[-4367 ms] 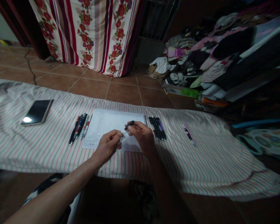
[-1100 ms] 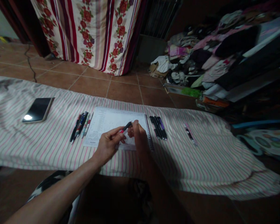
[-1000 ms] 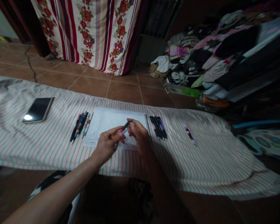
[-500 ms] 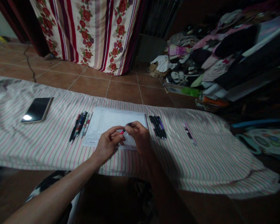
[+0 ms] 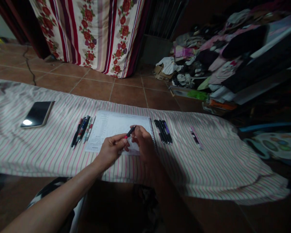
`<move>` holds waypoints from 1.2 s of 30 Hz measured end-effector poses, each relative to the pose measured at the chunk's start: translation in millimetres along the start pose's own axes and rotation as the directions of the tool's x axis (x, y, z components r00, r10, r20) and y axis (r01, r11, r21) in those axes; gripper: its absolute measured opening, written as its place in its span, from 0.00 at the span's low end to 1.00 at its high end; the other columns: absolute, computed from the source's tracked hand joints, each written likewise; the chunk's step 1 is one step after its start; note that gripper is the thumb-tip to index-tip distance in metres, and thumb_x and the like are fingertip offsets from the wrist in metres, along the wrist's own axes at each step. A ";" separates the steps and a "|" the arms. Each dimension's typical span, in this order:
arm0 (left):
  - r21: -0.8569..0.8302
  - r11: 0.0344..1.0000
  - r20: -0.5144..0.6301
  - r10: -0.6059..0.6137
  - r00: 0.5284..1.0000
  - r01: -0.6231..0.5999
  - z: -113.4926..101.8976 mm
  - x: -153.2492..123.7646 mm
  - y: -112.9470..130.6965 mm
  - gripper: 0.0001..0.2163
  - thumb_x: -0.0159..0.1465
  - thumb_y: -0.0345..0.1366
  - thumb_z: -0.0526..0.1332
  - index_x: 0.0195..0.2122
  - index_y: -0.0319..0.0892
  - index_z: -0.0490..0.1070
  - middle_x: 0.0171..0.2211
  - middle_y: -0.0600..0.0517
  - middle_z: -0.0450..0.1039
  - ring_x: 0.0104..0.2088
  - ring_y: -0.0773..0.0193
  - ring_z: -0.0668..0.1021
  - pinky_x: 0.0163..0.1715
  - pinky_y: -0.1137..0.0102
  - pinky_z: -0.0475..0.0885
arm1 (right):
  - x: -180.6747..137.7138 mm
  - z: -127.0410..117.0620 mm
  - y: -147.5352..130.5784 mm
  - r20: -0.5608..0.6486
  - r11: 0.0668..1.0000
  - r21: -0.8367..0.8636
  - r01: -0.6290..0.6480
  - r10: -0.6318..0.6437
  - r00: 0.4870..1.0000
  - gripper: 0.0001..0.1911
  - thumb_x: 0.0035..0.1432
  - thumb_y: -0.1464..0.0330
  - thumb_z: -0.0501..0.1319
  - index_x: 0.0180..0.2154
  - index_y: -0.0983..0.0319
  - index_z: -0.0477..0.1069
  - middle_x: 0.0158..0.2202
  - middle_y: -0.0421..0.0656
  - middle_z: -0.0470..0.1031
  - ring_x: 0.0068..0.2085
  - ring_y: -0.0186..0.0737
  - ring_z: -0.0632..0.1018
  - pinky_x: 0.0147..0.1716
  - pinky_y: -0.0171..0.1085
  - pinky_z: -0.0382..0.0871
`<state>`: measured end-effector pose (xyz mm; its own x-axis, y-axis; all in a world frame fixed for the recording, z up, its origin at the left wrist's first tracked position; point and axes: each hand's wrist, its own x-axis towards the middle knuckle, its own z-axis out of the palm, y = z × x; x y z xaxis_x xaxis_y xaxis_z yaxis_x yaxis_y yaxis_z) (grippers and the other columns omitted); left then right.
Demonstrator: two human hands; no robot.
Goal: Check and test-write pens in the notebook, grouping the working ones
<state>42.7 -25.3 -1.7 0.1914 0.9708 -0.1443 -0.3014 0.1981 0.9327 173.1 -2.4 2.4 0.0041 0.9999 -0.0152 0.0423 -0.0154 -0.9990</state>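
Over the spiral notebook (image 5: pixel 121 121) I hold a black pen with a pink-red section (image 5: pixel 130 131), tilted up to the right. My left hand (image 5: pixel 113 146) pinches its lower, pink part between thumb and fingers. At the dark upper end are the curled fingers of my right hand (image 5: pixel 145 142), closed around it. Left of the notebook lies a row of several pens (image 5: pixel 81 131), some with patterned barrels. A second group of dark pens (image 5: pixel 163 132), one with purple, rests along the spiral side.
A pink and black pen (image 5: pixel 196 138) lies apart at the right on the striped cloth (image 5: pixel 220 168). At the left is a phone (image 5: pixel 37 114). Beyond the table are a floral curtain (image 5: pixel 89 32), a heap of clothes (image 5: pixel 208 58) and a tiled floor (image 5: pixel 128 92).
More of the pen's black part now shows between my hands. My right fingers have shifted slightly along its upper end, and my left hand keeps its pinch.
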 end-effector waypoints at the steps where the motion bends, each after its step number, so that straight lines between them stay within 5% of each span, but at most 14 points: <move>1: -0.027 1.000 0.012 -0.009 1.000 0.009 -0.2 0.2 0.5 0.12 0.51 0.38 0.65 0.34 0.36 0.77 0.19 0.53 0.70 0.21 0.71 0.68 0.23 0.74 0.60 | -0.3 -1.9 -0.5 0.028 0.999 0.042 -0.005 0.004 1.000 0.19 0.51 0.55 0.55 0.40 0.61 0.69 0.24 0.36 0.64 0.24 0.31 0.66 0.25 0.32 0.61; 4: -0.067 0.997 0.030 -0.045 0.999 0.047 -0.7 0.6 -0.6 0.13 0.50 0.38 0.66 0.34 0.35 0.76 0.19 0.53 0.70 0.20 0.72 0.69 0.23 0.75 0.59 | -1.5 -5.8 -2.6 0.080 0.995 0.101 -0.017 0.009 0.997 0.19 0.50 0.61 0.59 0.43 0.61 0.71 0.24 0.36 0.66 0.26 0.31 0.66 0.27 0.31 0.61; 9: -0.037 0.998 0.000 -0.048 0.999 0.048 -2.0 2.1 -4.7 0.18 0.50 0.39 0.66 0.40 0.34 0.73 0.19 0.53 0.71 0.20 0.70 0.70 0.22 0.74 0.61 | 0.0 -6.2 -3.7 0.026 0.996 0.084 -0.038 0.036 0.999 0.14 0.45 0.62 0.62 0.34 0.62 0.74 0.24 0.37 0.69 0.26 0.31 0.67 0.28 0.32 0.61; 16: 0.047 0.996 0.004 0.077 0.997 -0.077 -2.3 1.0 -6.1 0.16 0.52 0.36 0.65 0.41 0.39 0.71 0.19 0.56 0.71 0.20 0.71 0.71 0.22 0.74 0.61 | -1.1 0.9 -2.3 -0.082 0.994 -0.104 0.027 -0.035 0.996 0.14 0.43 0.58 0.63 0.22 0.61 0.64 0.19 0.33 0.62 0.23 0.29 0.63 0.24 0.31 0.57; 21: 0.019 0.999 -0.010 0.035 0.999 -0.035 0.3 0.0 -6.2 0.14 0.52 0.36 0.65 0.39 0.38 0.73 0.20 0.55 0.71 0.20 0.70 0.71 0.24 0.73 0.64 | -1.0 4.8 1.8 -0.105 0.978 -0.201 0.051 -0.073 0.992 0.17 0.45 0.56 0.62 0.22 0.61 0.61 0.18 0.32 0.59 0.22 0.30 0.62 0.23 0.31 0.57; 28: -0.115 0.993 -0.053 -0.045 0.998 0.038 2.3 1.4 -0.8 0.17 0.47 0.37 0.68 0.37 0.36 0.74 0.19 0.53 0.72 0.20 0.70 0.71 0.23 0.73 0.63 | -2.7 -4.0 -1.8 0.032 0.998 0.061 0.007 -0.009 0.999 0.21 0.52 0.56 0.56 0.43 0.62 0.71 0.25 0.37 0.67 0.26 0.31 0.66 0.27 0.32 0.61; 36: -0.046 0.999 -0.030 -0.019 0.999 0.018 0.5 1.3 -3.7 0.15 0.48 0.39 0.68 0.35 0.37 0.72 0.19 0.54 0.71 0.19 0.69 0.72 0.24 0.72 0.64 | 0.9 -7.3 2.4 0.033 0.994 0.097 -0.043 0.040 0.999 0.13 0.43 0.62 0.64 0.31 0.62 0.72 0.24 0.37 0.70 0.26 0.31 0.68 0.28 0.31 0.60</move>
<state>44.5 -24.8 -5.2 0.1689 0.9705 -0.1720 -0.3411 0.2213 0.9136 180.5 -1.6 0.3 -0.0276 0.9980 -0.0569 -0.0553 -0.0583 -0.9968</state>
